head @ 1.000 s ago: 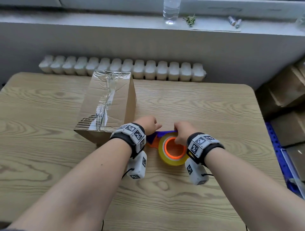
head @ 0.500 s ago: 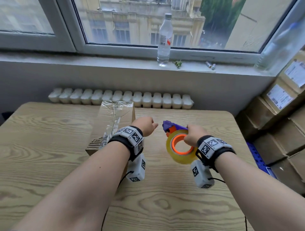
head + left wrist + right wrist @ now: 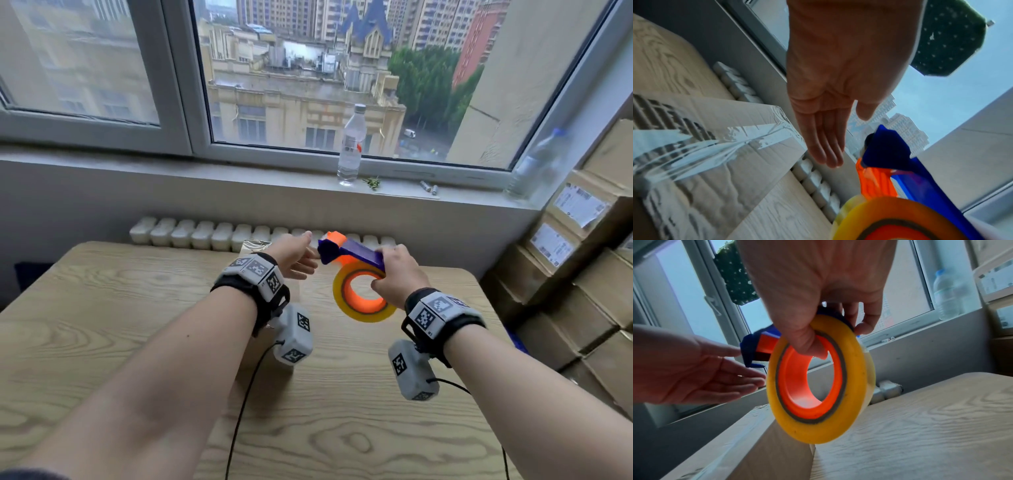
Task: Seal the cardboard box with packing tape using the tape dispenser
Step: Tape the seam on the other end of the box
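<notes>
The tape dispenser (image 3: 349, 255) is up off the table (image 3: 102, 325), gripped in the right hand (image 3: 394, 274), thumb hooked through the orange core of the yellow tape roll (image 3: 818, 378). The left hand (image 3: 294, 257) is flat-fingered, holding nothing, just beside the dispenser's blue nose. Below that left hand sits the cardboard box (image 3: 705, 129), clear tape shining across its top.

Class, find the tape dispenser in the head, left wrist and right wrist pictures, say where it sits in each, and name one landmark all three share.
Head: tape dispenser just right of centre, gripped by the right hand.
Left wrist: lower right corner, beyond the open left hand.
Right wrist: centre, roll hanging from the fingers.
Shared landmark: the cardboard box, a sliver in the head view, bottom left in the right wrist view.
</notes>
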Tool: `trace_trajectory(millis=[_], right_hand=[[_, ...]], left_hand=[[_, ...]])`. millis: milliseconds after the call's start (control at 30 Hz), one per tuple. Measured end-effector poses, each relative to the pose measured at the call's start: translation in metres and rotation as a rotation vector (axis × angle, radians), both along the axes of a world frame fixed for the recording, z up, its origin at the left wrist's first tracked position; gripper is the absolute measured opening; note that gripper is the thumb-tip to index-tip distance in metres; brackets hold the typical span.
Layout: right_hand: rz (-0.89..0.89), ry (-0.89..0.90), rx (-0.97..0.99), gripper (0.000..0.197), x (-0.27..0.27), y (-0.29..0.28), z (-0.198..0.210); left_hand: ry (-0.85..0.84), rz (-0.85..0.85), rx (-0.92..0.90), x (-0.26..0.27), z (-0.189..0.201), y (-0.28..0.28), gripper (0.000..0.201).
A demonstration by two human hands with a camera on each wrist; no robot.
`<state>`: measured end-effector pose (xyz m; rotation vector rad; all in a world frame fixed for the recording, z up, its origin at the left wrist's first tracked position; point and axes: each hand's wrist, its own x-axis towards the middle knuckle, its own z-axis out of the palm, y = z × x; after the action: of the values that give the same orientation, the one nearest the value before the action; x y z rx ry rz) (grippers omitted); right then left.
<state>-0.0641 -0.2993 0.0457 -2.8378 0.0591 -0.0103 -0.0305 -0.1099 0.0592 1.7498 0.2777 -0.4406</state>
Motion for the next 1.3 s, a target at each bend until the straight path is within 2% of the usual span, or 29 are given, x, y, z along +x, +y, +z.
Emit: trace_trajectory(millis=[67,167,467,567,733,800,933,1033,1300], right_hand=[[0.024,-0.015,-0.008,0.047,-0.004,0.009,0.005],[0.042,-0.032,-0.035,0.048,-0.011,0.022,0.011],[0.052,-0.011,-0.021,0.045,-0.024,0.045,0.024],[0.05,0.01,0.028,0.047,-0.025,0.051,0.029],[0.068,0.058,0.083,0.05,-0.028,0.057,0.034],[0.079,0.072,0.111,0.05,-0.028,0.059,0.033],[0.086,0.074,0.183,0.049,-0.024,0.062,0.03],[0.123,0.053,0.197,0.05,-0.025,0.064,0.03],[0.261,0.058,0.233,0.069,-0.028,0.072,0.041]], left_hand=[[0.001,0.016,-0.087,-0.005,0.005,0.009,0.045],[-0.036,0.03,-0.08,-0.01,0.008,0.022,0.033],[0.034,0.029,-0.189,-0.022,0.01,0.053,0.028],[0.063,0.051,-0.227,-0.026,0.011,0.058,0.03],[0.115,0.127,-0.329,-0.028,0.011,0.066,0.045],[0.144,0.101,-0.328,-0.03,0.011,0.069,0.037],[0.131,0.099,-0.246,-0.033,0.012,0.068,0.022],[0.075,0.103,-0.113,-0.035,0.013,0.068,0.02],[-0.031,0.167,0.133,-0.038,0.001,0.079,0.018]])
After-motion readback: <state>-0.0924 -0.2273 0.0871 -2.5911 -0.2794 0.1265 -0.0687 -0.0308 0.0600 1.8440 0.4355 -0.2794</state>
